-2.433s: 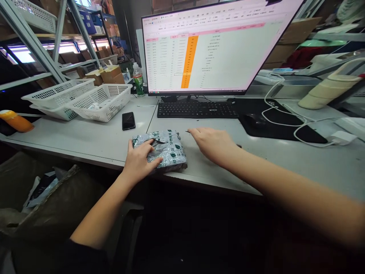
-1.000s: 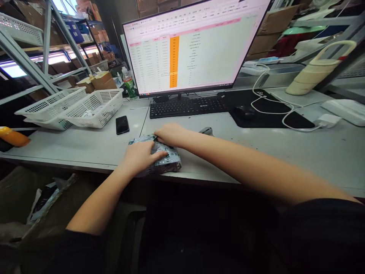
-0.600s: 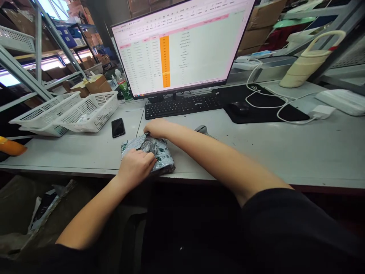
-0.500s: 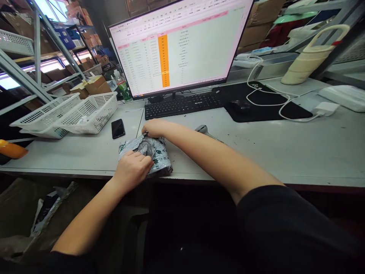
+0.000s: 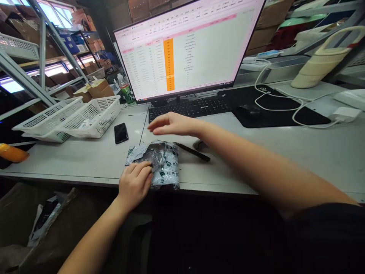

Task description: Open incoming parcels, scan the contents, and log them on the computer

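Note:
A plastic mailer parcel (image 5: 169,169), whitish with green leaf prints and lettering, lies at the desk's front edge. Its top is torn, and clear crinkled plastic over something dark shows through the gap. My left hand (image 5: 135,183) is closed on the torn film at the parcel's left side. Above the parcel's far edge hovers my right hand (image 5: 172,123), fingers apart and holding nothing. Beside the parcel a slim black stick-like tool (image 5: 194,152) rests on the desk; its exact kind is unclear. A grey device (image 5: 199,145) is mostly hidden by my right forearm.
Behind stand a monitor (image 5: 211,53), a keyboard (image 5: 196,107) and a mouse (image 5: 249,111) on a black mat. Toward the left are a phone (image 5: 121,133), white baskets (image 5: 98,120) and a green-labelled bottle (image 5: 127,91). A white cable (image 5: 278,109) crosses the mat.
My right hand has come off the parcel's far edge and lifted away, opened. The black tool now shows on the desk right of the parcel. My left hand stays on the torn film.

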A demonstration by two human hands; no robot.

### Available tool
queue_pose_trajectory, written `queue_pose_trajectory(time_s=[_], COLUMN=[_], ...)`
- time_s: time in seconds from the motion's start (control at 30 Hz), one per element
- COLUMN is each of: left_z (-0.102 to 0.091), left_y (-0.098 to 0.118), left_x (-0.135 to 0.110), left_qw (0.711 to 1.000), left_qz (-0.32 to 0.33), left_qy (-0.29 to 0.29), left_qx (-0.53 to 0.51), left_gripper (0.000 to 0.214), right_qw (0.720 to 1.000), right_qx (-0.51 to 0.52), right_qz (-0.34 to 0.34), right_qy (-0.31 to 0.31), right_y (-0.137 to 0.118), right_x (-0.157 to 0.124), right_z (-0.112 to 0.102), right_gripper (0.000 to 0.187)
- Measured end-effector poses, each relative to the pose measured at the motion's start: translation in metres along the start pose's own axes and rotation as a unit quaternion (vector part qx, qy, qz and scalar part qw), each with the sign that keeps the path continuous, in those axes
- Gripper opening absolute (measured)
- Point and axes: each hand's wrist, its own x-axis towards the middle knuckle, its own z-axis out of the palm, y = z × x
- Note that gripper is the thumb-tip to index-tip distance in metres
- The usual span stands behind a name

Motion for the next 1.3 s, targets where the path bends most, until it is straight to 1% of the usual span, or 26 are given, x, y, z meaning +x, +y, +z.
queue_pose_trajectory(time_s=[0.03,0.07,0.1,0.13,0.2,0.27,0.37,0.43,0.53,0.63,0.7,0.77,0.87,0.93,1.0,1.07,1.1,1.13,1.2,1.23,1.27,1.3], left_z=[0.000,-0.001,-0.003,-0.005,-0.010,-0.015,-0.022,-0.022,-0.014,-0.002,0.004,0.007,0.007,0.006,0.006,0.005,0.004,0.002,-0.003,-0.005,-0.007,-0.009], left_y=[0.000,0.000,0.000,0.000,0.001,0.001,0.004,0.008,0.015,0.021,0.021,0.019,0.015,0.012,0.011,0.010,0.010,0.009,0.007,0.006,0.005,0.004], left_x=[0.002,0.003,0.005,0.007,0.012,0.019,0.034,0.046,0.063,0.073,0.074,0.071,0.064,0.061,0.061,0.061,0.062,0.062,0.061,0.060,0.059,0.058], left_qw=[1.000,1.000,0.999,0.998,0.994,0.986,0.973,0.967,0.964,0.959,0.956,0.956,0.955,0.948,0.939,0.937,0.938,0.941,0.947,0.948,0.949,0.948], left_qz=[-0.005,-0.011,-0.020,-0.033,-0.065,-0.099,-0.132,-0.140,-0.139,-0.132,-0.127,-0.128,-0.153,-0.176,-0.191,-0.197,-0.199,-0.200,-0.206,-0.210,-0.213,-0.218], left_qy=[-0.007,-0.016,-0.027,-0.040,-0.075,-0.121,-0.182,-0.201,-0.221,-0.249,-0.262,-0.259,-0.220,-0.196,-0.188,-0.194,-0.198,-0.202,-0.209,-0.211,-0.214,-0.215], left_qx=[-0.010,-0.019,-0.026,-0.033,-0.045,-0.053,-0.061,-0.064,-0.054,-0.020,-0.023,-0.057,-0.131,-0.181,-0.215,-0.216,-0.202,-0.183,-0.134,-0.113,-0.096,-0.083], left_gripper=[0.010,0.010,0.011,0.012,0.016,0.020,0.020,0.024,0.027,0.026,0.032,0.037,0.041,0.044,0.044,0.042,0.041,0.041,0.040,0.039,0.037,0.036], right_qw=[0.999,0.993,0.984,0.971,0.943,0.927,0.927,0.930,0.931,0.943,0.955,0.965,0.976,0.981,0.985,0.990,0.992,0.992,0.980,0.965,0.945,0.923], right_qx=[-0.035,-0.083,-0.141,-0.203,-0.308,-0.360,-0.361,-0.351,-0.334,-0.292,-0.259,-0.228,-0.186,-0.164,-0.149,-0.131,-0.122,-0.123,-0.171,-0.219,-0.277,-0.337], right_qz=[-0.028,-0.040,-0.038,-0.031,-0.018,-0.010,0.014,0.035,0.055,0.062,0.060,0.047,0.019,0.005,0.000,0.007,0.009,0.009,0.013,0.026,0.052,0.083], right_qy=[-0.029,-0.068,-0.103,-0.124,-0.122,-0.105,-0.099,-0.106,-0.134,-0.148,-0.135,-0.119,-0.110,-0.104,-0.091,-0.060,-0.030,0.011,0.105,0.142,0.163,0.168], right_y=[-0.008,-0.015,-0.020,-0.024,-0.026,-0.024,-0.018,-0.014,-0.008,0.000,0.005,0.009,0.016,0.019,0.023,0.026,0.028,0.030,0.035,0.038,0.041,0.044], right_x=[-0.010,-0.020,-0.029,-0.038,-0.049,-0.052,-0.048,-0.043,-0.037,-0.037,-0.039,-0.041,-0.042,-0.040,-0.041,-0.046,-0.052,-0.058,-0.074,-0.081,-0.087,-0.091], right_z=[0.004,0.010,0.017,0.024,0.035,0.040,0.036,0.029,0.021,0.018,0.018,0.018,0.019,0.019,0.019,0.020,0.021,0.023,0.029,0.034,0.039,0.044], right_gripper=[0.039,0.037,0.036,0.035,0.035,0.030,0.029,0.033,0.030,0.019,0.012,0.009,0.015,0.017,0.018,0.014,0.012,0.017,0.036,0.045,0.053,0.058])
